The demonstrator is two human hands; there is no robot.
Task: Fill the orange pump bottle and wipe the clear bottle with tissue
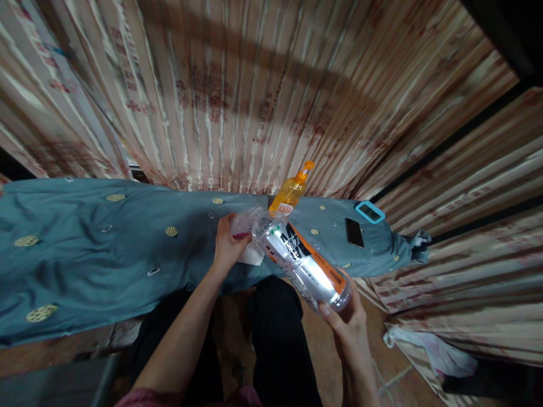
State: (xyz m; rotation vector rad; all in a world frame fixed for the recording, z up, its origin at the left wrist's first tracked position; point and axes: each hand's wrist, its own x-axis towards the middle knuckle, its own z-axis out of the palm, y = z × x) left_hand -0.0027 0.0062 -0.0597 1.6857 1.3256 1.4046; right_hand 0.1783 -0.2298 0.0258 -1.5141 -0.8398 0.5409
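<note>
Pleated curtains [254,113] back the teal-clothed desk [85,243]. At mid-frame, a silver-and-orange-labelled plastic bottle [305,260] tilts; keeping its base supported and its neck end steady, without denting the plastic, should serve well. The right hand [350,314] curls around that base, right of centre; the left hand [228,243] grips a clear plastic object [246,220], perhaps a cup.
</note>
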